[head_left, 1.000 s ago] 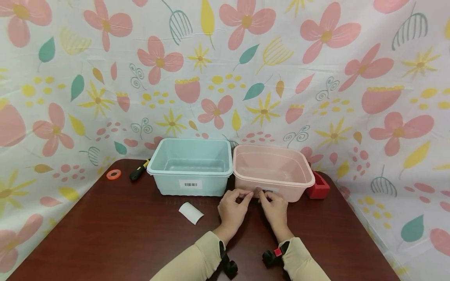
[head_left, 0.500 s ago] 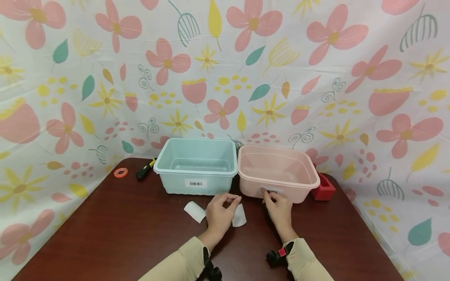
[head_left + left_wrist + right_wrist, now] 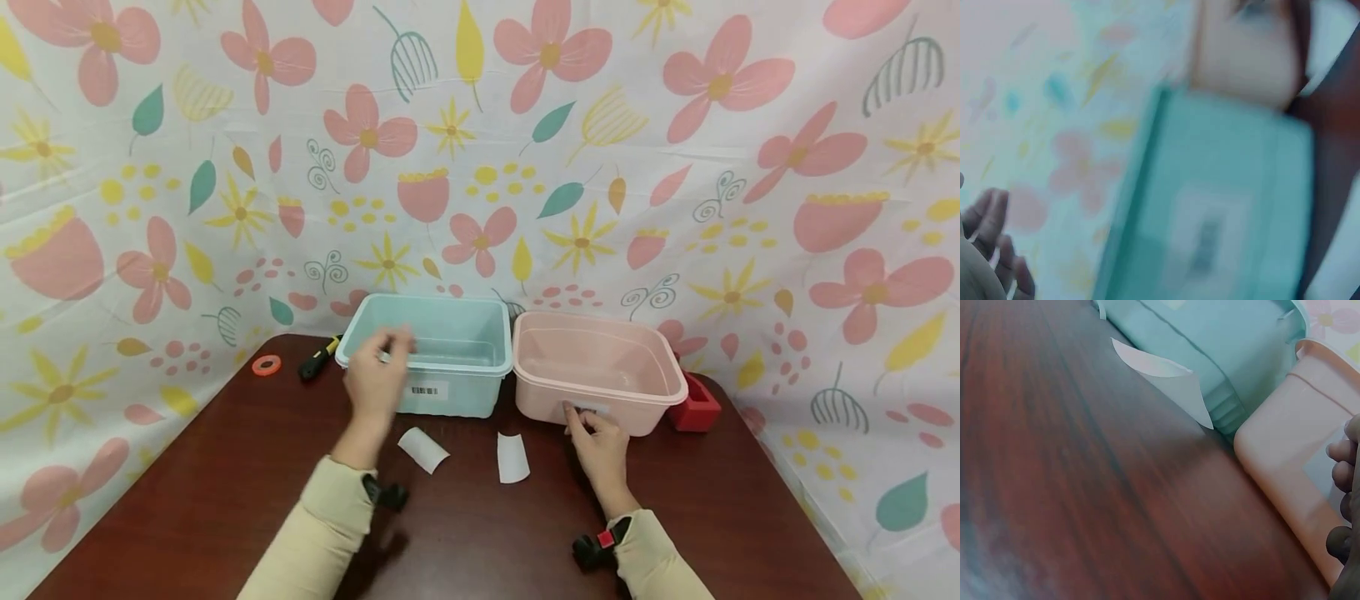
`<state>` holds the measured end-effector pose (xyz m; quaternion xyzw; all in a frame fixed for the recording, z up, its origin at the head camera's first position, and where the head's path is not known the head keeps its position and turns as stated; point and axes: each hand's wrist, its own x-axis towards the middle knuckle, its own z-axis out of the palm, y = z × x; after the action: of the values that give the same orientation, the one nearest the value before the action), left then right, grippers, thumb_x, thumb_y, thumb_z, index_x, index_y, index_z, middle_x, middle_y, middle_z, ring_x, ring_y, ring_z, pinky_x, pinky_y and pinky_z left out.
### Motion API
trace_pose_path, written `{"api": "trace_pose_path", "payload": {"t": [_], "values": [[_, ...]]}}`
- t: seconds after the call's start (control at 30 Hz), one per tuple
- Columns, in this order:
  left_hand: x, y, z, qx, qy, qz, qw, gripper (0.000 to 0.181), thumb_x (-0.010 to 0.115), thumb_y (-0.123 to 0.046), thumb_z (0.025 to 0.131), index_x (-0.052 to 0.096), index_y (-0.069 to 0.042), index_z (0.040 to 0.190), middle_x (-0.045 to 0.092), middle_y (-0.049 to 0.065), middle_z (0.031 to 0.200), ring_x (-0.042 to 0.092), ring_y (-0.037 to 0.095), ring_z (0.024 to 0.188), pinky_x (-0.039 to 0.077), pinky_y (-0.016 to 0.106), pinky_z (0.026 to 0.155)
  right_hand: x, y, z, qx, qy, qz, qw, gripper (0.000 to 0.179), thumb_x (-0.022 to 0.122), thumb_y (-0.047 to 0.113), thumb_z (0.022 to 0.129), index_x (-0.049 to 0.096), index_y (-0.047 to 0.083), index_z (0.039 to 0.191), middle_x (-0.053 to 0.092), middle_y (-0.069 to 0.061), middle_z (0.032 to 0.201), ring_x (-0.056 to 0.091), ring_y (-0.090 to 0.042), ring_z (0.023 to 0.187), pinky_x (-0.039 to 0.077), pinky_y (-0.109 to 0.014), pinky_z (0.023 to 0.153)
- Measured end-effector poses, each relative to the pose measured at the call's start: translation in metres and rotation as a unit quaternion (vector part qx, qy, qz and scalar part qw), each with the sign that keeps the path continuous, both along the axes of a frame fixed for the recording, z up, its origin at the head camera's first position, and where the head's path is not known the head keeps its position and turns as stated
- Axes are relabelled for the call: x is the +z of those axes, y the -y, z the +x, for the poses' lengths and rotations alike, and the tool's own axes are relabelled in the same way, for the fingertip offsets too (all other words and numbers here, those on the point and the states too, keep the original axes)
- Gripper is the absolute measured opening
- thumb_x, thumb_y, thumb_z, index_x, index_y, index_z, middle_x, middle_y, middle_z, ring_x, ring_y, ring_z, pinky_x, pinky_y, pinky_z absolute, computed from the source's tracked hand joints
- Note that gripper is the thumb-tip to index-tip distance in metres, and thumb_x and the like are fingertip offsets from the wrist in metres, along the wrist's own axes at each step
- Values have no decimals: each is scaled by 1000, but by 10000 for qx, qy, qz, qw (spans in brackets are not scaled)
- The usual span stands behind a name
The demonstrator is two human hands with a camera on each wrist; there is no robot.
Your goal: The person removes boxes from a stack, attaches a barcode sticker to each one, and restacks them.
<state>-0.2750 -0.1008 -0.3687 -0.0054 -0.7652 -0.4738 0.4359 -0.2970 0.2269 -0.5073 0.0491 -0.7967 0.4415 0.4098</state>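
My left hand (image 3: pixel 375 379), blurred, is raised in front of the light blue plastic bin (image 3: pixel 457 396) and overlaps its left part. In the left wrist view its loosely bent fingers (image 3: pixel 997 219) hold nothing. My right hand (image 3: pixel 602 450) is at the front of the pink plastic bin (image 3: pixel 540 400), fingertips touching its white label (image 3: pixel 1325 469). The hand covers part of that label. A white barcode label (image 3: pixel 429 391) is on the blue bin's front. Two curled pieces of white paper, a left one (image 3: pixel 423 451) and a right one (image 3: pixel 513 458), lie on the table before the bins.
A dark-handled tool with yellow marks (image 3: pixel 318 360) lies left of the blue bin, near an orange tape roll (image 3: pixel 266 365). A red holder (image 3: pixel 697 406) stands right of the pink bin. Floral cloth (image 3: pixel 480 167) hangs behind the brown table (image 3: pixel 465 533).
My left hand has left the pink bin and moved left and up to the blue bin. The right-hand paper piece now lies on the table. My right hand stays at the pink bin's label.
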Motion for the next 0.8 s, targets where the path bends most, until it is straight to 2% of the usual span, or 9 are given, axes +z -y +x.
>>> {"api": "trace_pose_path", "payload": {"t": [0.07, 0.17, 0.2, 0.3, 0.4, 0.47, 0.63, 0.73, 0.8], "values": [[9, 29, -5, 468, 213, 172, 9985, 40, 57, -56, 97, 72, -24, 78, 68, -4, 77, 60, 20, 74, 44, 45, 69, 0, 0, -1, -4, -2, -4, 10000, 45, 76, 29, 91, 64, 16, 50, 53, 14, 47, 44, -7, 46, 33, -21, 47], [2, 70, -19, 796, 115, 459, 9957, 39, 58, -52, 98, 76, -18, 93, 70, 4, 89, 60, 27, 87, 42, 49, 76, 1, 0, -2, 46, -12, -7, 10000, 45, 76, 28, 92, 65, 15, 50, 52, 14, 47, 46, -7, 46, 33, -20, 47], [-5, 81, -25, 787, 26, 558, 9953, 36, 58, -47, 100, 76, -16, 98, 69, 7, 93, 59, 27, 91, 42, 48, 80, 1, 0, -3, 67, -18, -4, 10000, 45, 75, 28, 92, 65, 14, 50, 52, 14, 47, 46, -6, 46, 34, -20, 47], [-37, 102, -38, 271, -327, 764, 9962, 29, 54, -27, 103, 71, -6, 115, 66, 13, 107, 56, 23, 97, 41, 38, 85, 2, 0, -4, 48, -25, 22, 10000, 45, 75, 30, 92, 65, 16, 50, 53, 13, 47, 45, -5, 46, 33, -20, 47], [-69, 104, -42, -358, -466, 747, 9955, 30, 48, -13, 105, 63, 0, 127, 62, 18, 121, 55, 20, 106, 41, 26, 88, 2, -1, -2, 17, -10, 26, 10000, 46, 75, 32, 92, 64, 16, 50, 53, 13, 48, 42, -5, 44, 32, -20, 46], [-82, 99, -39, -622, -528, 678, 9944, 32, 47, -8, 105, 60, 2, 132, 60, 21, 126, 55, 23, 111, 41, 23, 89, 2, -2, -1, 38, -8, 39, 10000, 46, 75, 32, 92, 65, 15, 50, 53, 12, 47, 40, -6, 44, 31, -21, 45], [-83, 92, -28, -726, -590, 658, 9934, 35, 49, -7, 104, 57, 0, 138, 59, 24, 135, 53, 34, 125, 38, 27, 103, 2, -1, 0, 160, -86, 123, 9998, 46, 74, 30, 93, 65, 14, 51, 52, 12, 46, 39, -5, 43, 31, -22, 44], [-90, 96, -34, -718, -587, 610, 9938, 37, 51, -7, 103, 57, -1, 140, 57, 25, 137, 51, 38, 128, 36, 24, 103, 2, -1, -1, 247, -272, 106, 9993, 39, 76, 26, 92, 67, 14, 55, 56, 11, 51, 44, -4, 46, 34, -19, 48], [-97, 100, -41, -687, -657, 543, 9940, 38, 53, -6, 102, 57, -2, 140, 58, 24, 136, 52, 38, 125, 35, 21, 100, 1, 1, -2, 519, -514, 114, 9973, 29, 77, 19, 91, 70, 13, 63, 62, 9, 60, 50, -4, 54, 38, -18, 53]]}}
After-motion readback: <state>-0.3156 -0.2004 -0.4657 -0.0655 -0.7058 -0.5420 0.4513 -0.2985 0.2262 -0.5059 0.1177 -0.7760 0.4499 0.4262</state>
